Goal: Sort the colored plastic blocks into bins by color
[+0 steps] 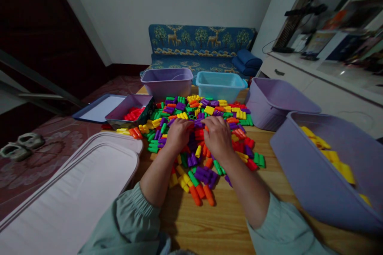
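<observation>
A heap of bullet-shaped plastic building blocks (194,160) in purple, green, yellow, red and orange lies spread over the wooden table (209,227). Both of my hands reach into the middle of it, close together. My left hand (178,133) has curled fingers, with red and purple blocks at its fingertips. Facing it, my right hand (219,134) is also curled, and an orange block shows beside its thumb. What lies between the fingers of either hand is mostly hidden. Nearer to me, joined green and orange blocks (196,185) lie at the front of the heap.
At right, a purple bin (314,179) holds yellow blocks; another purple bin (263,107) stands behind it. A purple bin (167,83) and a blue bin (220,83) stand at the back. Left are a tin (119,121) with red blocks and pale lids (89,191).
</observation>
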Motion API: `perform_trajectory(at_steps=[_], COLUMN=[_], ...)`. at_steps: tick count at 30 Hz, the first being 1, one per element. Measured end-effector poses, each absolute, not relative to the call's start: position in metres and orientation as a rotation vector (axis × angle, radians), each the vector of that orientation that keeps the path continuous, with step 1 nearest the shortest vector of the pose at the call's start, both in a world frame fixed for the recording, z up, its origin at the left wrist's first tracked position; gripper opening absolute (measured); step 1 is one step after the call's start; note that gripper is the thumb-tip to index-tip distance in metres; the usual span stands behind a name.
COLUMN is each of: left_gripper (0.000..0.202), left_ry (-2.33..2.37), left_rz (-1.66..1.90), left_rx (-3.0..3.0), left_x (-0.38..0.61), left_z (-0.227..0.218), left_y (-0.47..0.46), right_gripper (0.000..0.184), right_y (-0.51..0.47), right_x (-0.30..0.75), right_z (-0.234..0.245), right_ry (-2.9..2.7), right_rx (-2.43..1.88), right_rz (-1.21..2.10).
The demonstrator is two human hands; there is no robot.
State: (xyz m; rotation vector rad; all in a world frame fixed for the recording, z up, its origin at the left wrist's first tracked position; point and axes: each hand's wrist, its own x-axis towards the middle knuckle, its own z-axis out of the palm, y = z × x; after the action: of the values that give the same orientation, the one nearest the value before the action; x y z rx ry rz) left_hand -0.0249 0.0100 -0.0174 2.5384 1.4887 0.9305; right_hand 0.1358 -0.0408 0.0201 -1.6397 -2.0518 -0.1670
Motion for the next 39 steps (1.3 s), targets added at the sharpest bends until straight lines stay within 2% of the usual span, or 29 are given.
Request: perform_trajectory(at_steps=[7,13,18,21,24,27,31,39], left_gripper=[0.028,0.027,0.031,0.034,0.036,0.039,0.043,0.048], left_ry=[1.461,1.374,1.319,1.258,1.124,0.994,0.927,0.866], left_rz=[1.284,1.290,1.283,1.281,1.285,1.260,1.202,1.120], left_rx=[2.121,1.919,1.819,1.716,1.583,1.475,1.369,1.393], left_x=[-0.021,-0.018,-0.018,-0.018,-0.016,-0.015,-0.013,-0.012], left_z=[-0.013,-0.011,-0.015,-0.015,-0.014,-0.014,-0.012,-0.007], left_y=[0.007,0.006,0.009,0.009,0.009,0.009,0.007,0.002], right_gripper=[0.029,0.025,0.018,0.013,0.021,0.032,0.041,0.042], right_y=[-0.042,-0.037,-0.032,-0.029,-0.024,-0.020,-0.018,-0.017], right_x=[0.133,0.138,0.137,0.135,0.132,0.130,0.130,0.133], right_z=[0.010,0.007,0.008,0.008,0.003,-0.006,-0.015,-0.015], right_ry=[-2.241,-2.176,-1.867,-1.638,-1.443,-1.348,-1.338,-1.358], right_rx=[-1.678,-1.690,-1.627,-1.474,-1.264,-1.197,-1.205,-1.249], right_rz=[-0.113,-0.113,0.122,0.377,0.691,0.856,0.957,0.966])
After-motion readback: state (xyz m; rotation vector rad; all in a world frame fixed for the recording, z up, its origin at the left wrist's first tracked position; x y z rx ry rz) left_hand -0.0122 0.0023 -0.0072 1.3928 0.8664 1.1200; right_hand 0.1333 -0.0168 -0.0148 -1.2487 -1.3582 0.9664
